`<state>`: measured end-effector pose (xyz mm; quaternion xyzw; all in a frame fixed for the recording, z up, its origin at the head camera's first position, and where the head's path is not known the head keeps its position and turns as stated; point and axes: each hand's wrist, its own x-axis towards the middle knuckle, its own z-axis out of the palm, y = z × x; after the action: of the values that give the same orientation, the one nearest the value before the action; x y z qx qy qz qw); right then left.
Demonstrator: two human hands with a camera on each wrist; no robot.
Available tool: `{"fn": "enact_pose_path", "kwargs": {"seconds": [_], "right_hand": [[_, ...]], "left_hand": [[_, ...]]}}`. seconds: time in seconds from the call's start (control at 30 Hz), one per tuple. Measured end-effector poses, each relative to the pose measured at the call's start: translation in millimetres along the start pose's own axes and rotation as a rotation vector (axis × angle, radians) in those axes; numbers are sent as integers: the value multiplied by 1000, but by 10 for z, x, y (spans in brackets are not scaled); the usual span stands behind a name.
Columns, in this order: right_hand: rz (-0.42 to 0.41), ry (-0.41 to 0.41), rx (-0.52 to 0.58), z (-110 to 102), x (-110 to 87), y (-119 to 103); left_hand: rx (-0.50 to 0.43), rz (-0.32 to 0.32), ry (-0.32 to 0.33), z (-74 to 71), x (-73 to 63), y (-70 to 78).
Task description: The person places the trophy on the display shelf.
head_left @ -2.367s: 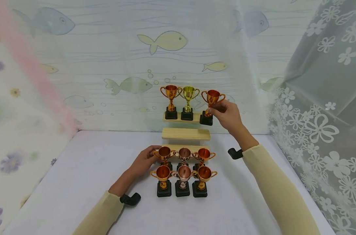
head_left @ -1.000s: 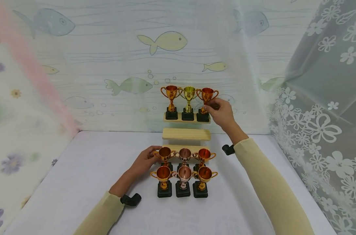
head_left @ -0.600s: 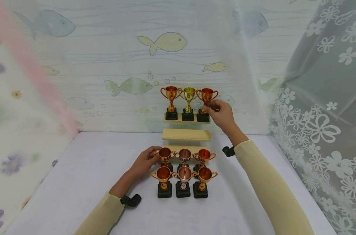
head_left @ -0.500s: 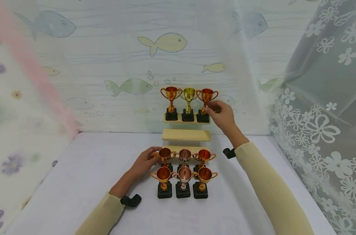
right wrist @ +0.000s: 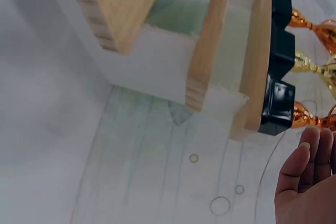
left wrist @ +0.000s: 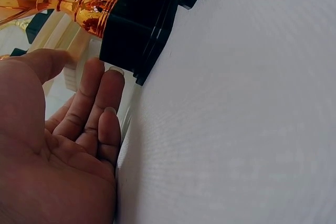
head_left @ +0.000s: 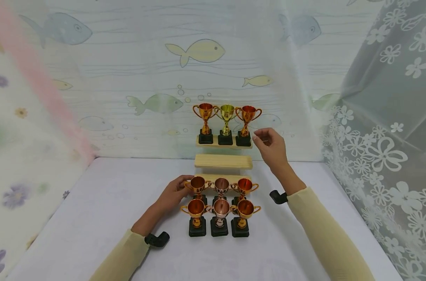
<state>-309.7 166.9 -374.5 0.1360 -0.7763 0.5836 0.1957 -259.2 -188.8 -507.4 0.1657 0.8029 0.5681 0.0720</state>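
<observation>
On the top shelf of a three-tier wooden stand (head_left: 223, 160), three small trophy cups on black bases stand in a row. The outer two are orange-gold; the middle trophy (head_left: 226, 113) is yellow-gold. My right hand (head_left: 271, 147) is beside the right-hand trophy (head_left: 248, 114), fingers bent loosely with a gap to its base. My left hand (head_left: 174, 193) rests low at the left end of the bottom shelf, next to an orange-gold trophy (left wrist: 94, 14). In the left wrist view its thumb is at the wood's end and its fingers are loosely bent, gripping nothing.
Several more trophies stand upright in two rows before the stand, including a rose-coloured trophy (head_left: 221, 208) in the front row's middle. They hide much of the bottom shelf. A white cloth covers the table (head_left: 286, 242); a fish-patterned curtain (head_left: 128, 58) hangs behind.
My right hand brought the orange-gold trophy leftward onto the top shelf's right end, let it go, and drew back right and down. The left hand stayed in place.
</observation>
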Motion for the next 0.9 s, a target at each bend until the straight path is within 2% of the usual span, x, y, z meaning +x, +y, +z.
{"fn": "enact_pose_path", "kwargs": {"seconds": [0.23, 0.37, 0.47, 0.57, 0.77, 0.9], "right_hand": [[-28, 8, 15, -12, -268, 43], [-1, 31, 11, -62, -413, 95], [24, 14, 8, -111, -522, 126], [35, -50, 3, -171, -619, 170], [76, -249, 40, -285, -756, 299], [114, -347, 64, -320, -801, 368]], "left_hand": [[2, -1, -5, 2, 18, -23], [1, 4, -10, 0, 34, -32], [-6, 6, -11, -1, 45, -32], [-8, 4, -7, -1, 52, -29], [6, -13, 3, -1, 40, -31], [5, -8, 3, 3, 39, -43]]}}
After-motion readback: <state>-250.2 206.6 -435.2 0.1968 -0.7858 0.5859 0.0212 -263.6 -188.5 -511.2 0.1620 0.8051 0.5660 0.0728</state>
